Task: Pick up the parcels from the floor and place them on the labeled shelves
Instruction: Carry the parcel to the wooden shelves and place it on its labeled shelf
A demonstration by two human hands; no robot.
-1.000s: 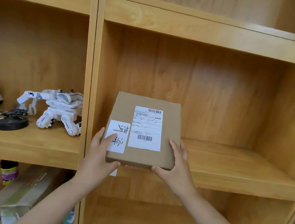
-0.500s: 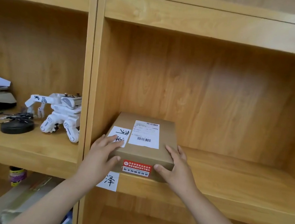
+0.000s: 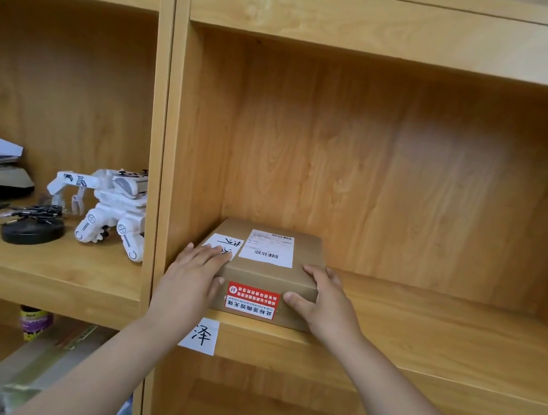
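Parcel (image 3: 268, 272): flat on the shelf (image 3: 423, 332), between both hands, long axis running away from them.
Left hand (image 3: 193, 275): spread over its near-left corner.
Right hand (image 3: 321, 299): spread over its near-right corner, equally near.

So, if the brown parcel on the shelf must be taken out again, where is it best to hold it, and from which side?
Probably by its two short sides near the front corners, coming from the open front. The parcel lies flat in the back left corner against the divider, so only the front and right are free. The left hand and right hand sit at those corners now.
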